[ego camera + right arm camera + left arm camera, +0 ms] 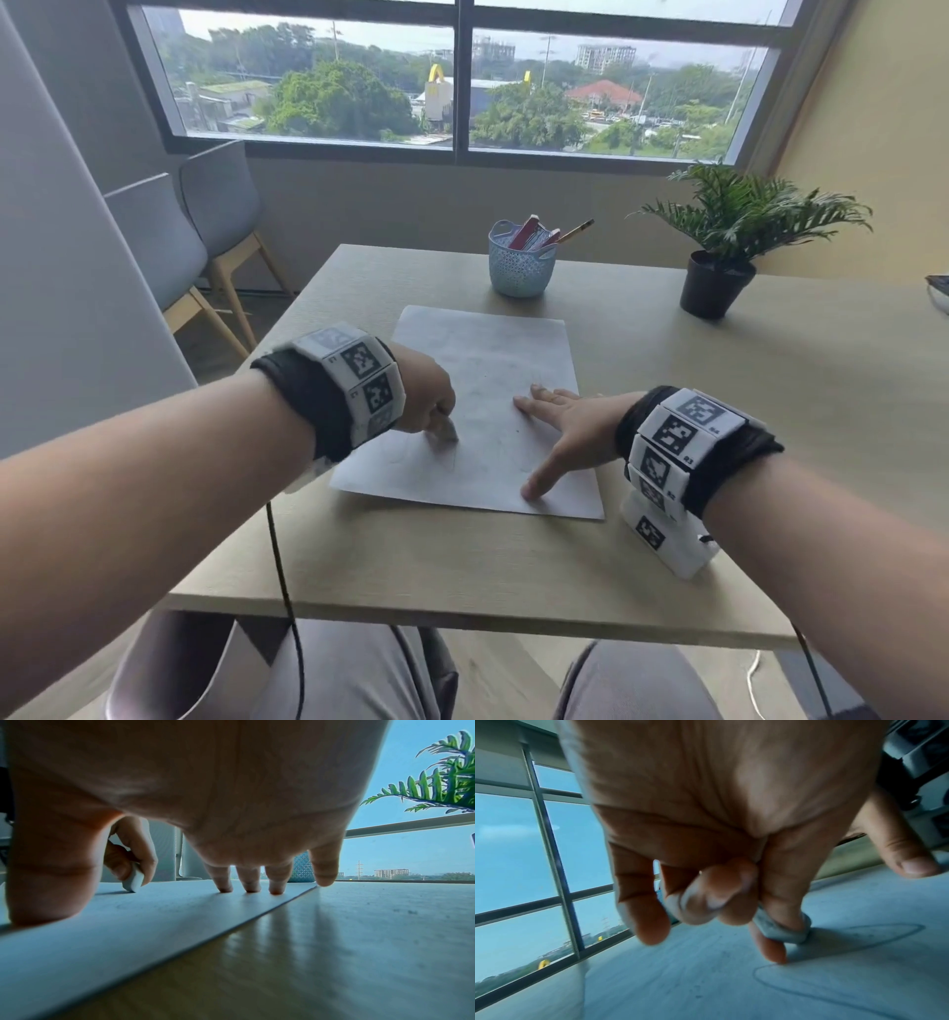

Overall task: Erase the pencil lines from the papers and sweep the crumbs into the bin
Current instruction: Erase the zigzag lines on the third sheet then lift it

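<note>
A white sheet of paper (pixel 488 401) with faint pencil ovals (pixel 859 990) lies on the wooden table (pixel 719 411). My left hand (pixel 426 395) pinches a small grey-white eraser (pixel 782 931) between thumb and forefinger and presses it on the sheet's lower left part; the eraser (pixel 133 880) also shows in the right wrist view. My right hand (pixel 560 437) lies flat with fingers spread on the sheet's right side, its fingertips (pixel 250 888) and thumb pressing the paper down. Small dark crumbs (pixel 698 992) dot the sheet.
A light blue perforated basket (pixel 519 264) holding red-handled items and a pencil stands behind the paper. A potted plant (pixel 719 277) sits at the back right. Grey chairs (pixel 195 241) stand left of the table. A dark object (pixel 938 293) pokes in at the right edge.
</note>
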A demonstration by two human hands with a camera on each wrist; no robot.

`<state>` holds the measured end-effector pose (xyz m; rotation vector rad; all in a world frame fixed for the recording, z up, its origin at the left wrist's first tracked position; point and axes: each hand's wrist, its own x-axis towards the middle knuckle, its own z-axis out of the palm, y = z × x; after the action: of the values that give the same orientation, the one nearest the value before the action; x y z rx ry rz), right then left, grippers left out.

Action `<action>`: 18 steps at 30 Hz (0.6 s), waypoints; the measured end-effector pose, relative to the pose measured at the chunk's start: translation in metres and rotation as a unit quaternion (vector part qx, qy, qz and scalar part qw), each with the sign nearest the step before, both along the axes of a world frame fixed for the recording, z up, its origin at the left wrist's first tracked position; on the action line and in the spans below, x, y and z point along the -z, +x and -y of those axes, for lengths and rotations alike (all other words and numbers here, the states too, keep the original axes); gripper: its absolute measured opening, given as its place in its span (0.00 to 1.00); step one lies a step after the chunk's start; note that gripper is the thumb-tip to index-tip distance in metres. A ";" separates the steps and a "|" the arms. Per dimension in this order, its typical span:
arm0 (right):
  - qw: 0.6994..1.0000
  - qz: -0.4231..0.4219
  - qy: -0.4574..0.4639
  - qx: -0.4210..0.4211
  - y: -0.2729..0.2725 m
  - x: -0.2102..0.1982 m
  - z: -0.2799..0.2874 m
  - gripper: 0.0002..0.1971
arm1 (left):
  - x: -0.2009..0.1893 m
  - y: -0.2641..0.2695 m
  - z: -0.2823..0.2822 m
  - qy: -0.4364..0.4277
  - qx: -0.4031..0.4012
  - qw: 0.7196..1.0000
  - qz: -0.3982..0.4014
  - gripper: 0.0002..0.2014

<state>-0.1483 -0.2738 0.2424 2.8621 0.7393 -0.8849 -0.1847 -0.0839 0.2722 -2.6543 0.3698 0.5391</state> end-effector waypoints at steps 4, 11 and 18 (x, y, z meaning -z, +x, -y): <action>1.000 0.000 0.002 -0.001 0.000 -0.001 0.000 0.59 | 0.003 -0.010 0.007 0.026 0.038 0.999 -0.014 0.16; 1.000 -0.002 0.001 -0.003 0.001 0.000 0.000 0.59 | -0.004 -0.010 0.005 0.009 0.022 1.000 0.009 0.13; 1.000 -0.007 -0.002 -0.004 -0.002 -0.004 0.000 0.59 | 0.004 -0.027 0.002 -0.018 0.028 0.999 -0.029 0.15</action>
<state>-0.1500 -0.2737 0.2465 2.8504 0.7487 -0.9064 -0.2121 -0.0860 0.2686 -2.6591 0.4738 0.5986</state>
